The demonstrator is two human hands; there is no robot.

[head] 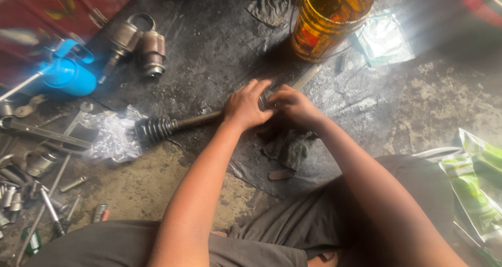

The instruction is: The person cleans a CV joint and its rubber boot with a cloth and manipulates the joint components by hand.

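Knees: the person sat low on the ground, grey-clad legs [293,230] at the bottom of the view, both forearms stretched forward.
Rag: a dark crumpled cloth [296,148] lay on the black mat [219,42] just under the wrists.
Left hand: the left hand [246,106] was wrapped over a metal drive shaft [198,120], fingers curled down around it.
Right hand: the right hand [294,104] pressed against the left, closed on the same end of the shaft; what lay under its fingers was hidden.
Shaft: it lay across the mat, running left from the hands to a ribbed black rubber boot [154,128] resting on clear crumpled plastic [112,136].
Left side: loose sockets and screwdrivers [52,215] were scattered on the dirty floor.
Farther: a blue can [68,73] and two brown metal joints [140,45] sat beyond the boot.
Farthest: an amber translucent bucket [329,19] stood at the mat's far edge.
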